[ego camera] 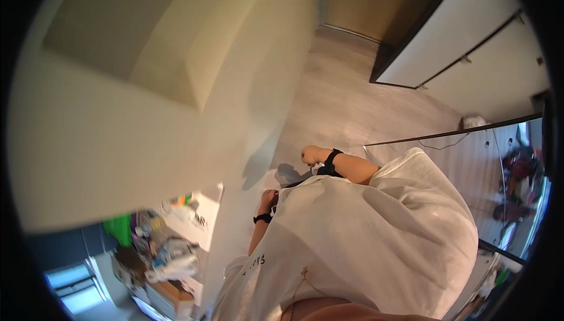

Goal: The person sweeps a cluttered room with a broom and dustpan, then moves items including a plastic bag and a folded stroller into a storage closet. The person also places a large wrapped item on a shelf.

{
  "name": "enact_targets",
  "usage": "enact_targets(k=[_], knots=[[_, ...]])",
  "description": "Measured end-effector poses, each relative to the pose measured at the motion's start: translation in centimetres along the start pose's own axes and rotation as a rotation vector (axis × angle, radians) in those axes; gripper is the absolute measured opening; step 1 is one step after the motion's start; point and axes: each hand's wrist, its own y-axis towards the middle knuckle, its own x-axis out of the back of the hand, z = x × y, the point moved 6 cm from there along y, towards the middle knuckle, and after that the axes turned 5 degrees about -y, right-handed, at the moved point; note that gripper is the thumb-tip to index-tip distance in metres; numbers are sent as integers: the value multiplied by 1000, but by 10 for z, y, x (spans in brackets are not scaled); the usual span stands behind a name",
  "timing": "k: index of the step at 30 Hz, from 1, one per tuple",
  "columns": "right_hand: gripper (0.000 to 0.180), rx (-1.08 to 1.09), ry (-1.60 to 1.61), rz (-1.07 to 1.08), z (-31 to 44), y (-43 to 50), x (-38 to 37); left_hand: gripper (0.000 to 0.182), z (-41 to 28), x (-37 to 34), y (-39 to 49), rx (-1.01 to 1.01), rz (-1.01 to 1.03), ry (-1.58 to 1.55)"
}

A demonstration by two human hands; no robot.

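My right hand (pixel 312 155), with a black band at the wrist, is held low in front of my body, above the wood-look floor (pixel 335 74). Its fingers are curled, and whether anything lies inside them cannot be made out. Close to the white wall, my left hand (pixel 269 198) also wears a black wristband (pixel 262 218). The white T-shirt (pixel 361 233) partly hides its fingers. Something small and pale shows just below the right wrist, too unclear to name.
A mirror (pixel 454 158) with a dark frame leans at the right. Beyond it stands a white cabinet (pixel 440 43) with dark edges. The wall (pixel 132 153) runs close along my left. Plastic bags (pixel 176 259) and a cardboard box (pixel 169 290) lie at the lower left.
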Motion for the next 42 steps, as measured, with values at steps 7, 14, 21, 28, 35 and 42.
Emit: enact_targets(k=[7,14,21,28,35,42], knots=[[17,-167,278,-265,-110,2,140,26,-205,-106,112,-49,270,240],[17,-466,829,-543,-268,-36,257,22,-394,-222,268,-18,329,651],[27,-645,985,-1126,-375,-123,318,21,-530,-439,309,-144,642,1012],[23,-669,1601,-1179,-459,-199,260,20,-510,-656,258,-200,933,1378],[27,-920,1912,-1207,-601,-277,189,23,-431,-856,197,-157,1126,1705],[18,-775,2292,-1484,-685,-377,156,24,-396,-1059,120,-225,1220,1659]])
